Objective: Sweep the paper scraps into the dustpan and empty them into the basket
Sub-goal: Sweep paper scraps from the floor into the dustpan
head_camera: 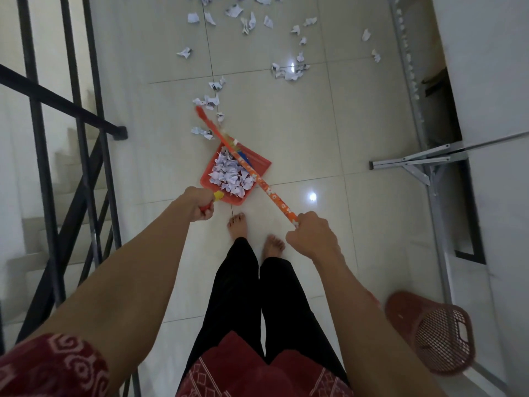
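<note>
1. While the left hand [200, 204] curls round the handle of the red dustpan [232, 198], the right hand [310, 233] grips the end of the flowered broom [266, 188].
2. Mid-frame, the dustpan sits on the tiled floor [315, 124], heaped with paper scraps [229, 174]; the broom crosses over it.
3. Loose scraps [249, 22] lie scattered toward the top of the frame.
4. At lower right is the red mesh basket [438, 339], well apart from the dustpan.

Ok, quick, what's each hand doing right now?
Left hand: grips the dustpan by its handle.
Right hand: grips the broom handle.
</note>
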Demonstrator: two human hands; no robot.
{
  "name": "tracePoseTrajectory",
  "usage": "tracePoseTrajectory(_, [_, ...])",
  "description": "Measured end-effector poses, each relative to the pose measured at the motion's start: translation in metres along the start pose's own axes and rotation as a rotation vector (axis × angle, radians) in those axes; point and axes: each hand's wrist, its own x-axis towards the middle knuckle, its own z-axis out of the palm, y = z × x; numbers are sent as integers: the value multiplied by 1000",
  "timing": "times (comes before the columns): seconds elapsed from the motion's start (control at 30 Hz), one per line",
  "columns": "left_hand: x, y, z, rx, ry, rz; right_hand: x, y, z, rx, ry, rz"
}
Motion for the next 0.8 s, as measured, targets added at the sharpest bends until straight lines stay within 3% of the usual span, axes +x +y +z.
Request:
tracePoseTrajectory(0.4, [-11,-23,-31,-200,-17,-6,-24,-21,-1,-45,153,-87])
tracePoseTrajectory(0.8, [-4,-33,-99,-403,56,-81,35,-143,-37,-224,290,-218])
